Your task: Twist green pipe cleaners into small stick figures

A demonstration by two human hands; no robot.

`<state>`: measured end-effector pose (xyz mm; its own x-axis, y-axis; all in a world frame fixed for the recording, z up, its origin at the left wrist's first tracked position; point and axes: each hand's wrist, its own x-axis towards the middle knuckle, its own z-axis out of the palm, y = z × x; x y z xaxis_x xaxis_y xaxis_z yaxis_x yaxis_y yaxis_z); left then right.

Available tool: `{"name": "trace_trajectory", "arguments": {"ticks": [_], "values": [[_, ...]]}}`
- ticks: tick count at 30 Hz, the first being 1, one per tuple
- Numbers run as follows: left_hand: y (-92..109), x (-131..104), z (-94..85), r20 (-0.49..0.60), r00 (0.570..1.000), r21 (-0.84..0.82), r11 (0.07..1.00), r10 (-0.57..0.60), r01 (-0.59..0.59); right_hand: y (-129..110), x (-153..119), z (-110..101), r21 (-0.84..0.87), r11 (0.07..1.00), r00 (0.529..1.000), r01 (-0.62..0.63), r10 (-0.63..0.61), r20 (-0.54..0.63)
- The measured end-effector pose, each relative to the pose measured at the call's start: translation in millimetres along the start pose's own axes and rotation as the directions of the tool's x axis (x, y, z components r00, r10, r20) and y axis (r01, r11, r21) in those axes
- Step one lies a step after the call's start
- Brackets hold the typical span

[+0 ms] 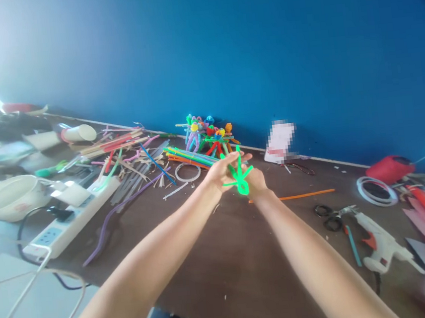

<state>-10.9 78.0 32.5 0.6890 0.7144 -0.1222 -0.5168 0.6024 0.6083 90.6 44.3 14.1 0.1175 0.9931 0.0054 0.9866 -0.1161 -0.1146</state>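
Note:
A bright green pipe-cleaner figure (242, 182), with a loop at the bottom and several arms spreading out, is held up over the dark brown table (208, 260). My left hand (224, 172) is closed on its left side, thumb and fingers bent toward it. From the right, my right hand (255, 178) grips it too, its fingers partly hidden behind the green arms. Just beyond my hands lie a bundle of coloured pipe cleaners (187, 155) and a cluster of small finished pipe-cleaner figures (210, 135). An orange pipe cleaner (307, 194) lies right of my right wrist.
A white power strip (78, 218), a pale bowl (11, 198) and loose sticks (114, 144) crowd the left. On the right are a hot glue gun (383, 242), scissors (334, 217), a tape roll (376, 191) and a red spool (390, 169). A phone (279, 142) leans against the blue wall (261, 47).

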Motion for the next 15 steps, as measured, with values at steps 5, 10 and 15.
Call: {"name": "trace_trajectory", "arguments": {"ticks": [5,10,15], "values": [[13.9,18.1,-40.5,-0.277,0.96,0.244,0.969,0.035,0.035,8.9,-5.2,-2.6,-0.003,0.999,0.996,-0.052,0.051,-0.072],[13.6,24.2,-55.2,-0.335,0.941,0.346,0.936,0.057,0.066,48.2,-27.9,-21.9,-0.022,0.998,0.99,-0.054,0.051,-0.13],[10.8,27.3,-59.4,-0.298,0.952,0.383,0.922,0.068,0.054,122.3,-74.6,-53.0,-0.029,0.989,0.968,-0.144,0.135,-0.21]]}}
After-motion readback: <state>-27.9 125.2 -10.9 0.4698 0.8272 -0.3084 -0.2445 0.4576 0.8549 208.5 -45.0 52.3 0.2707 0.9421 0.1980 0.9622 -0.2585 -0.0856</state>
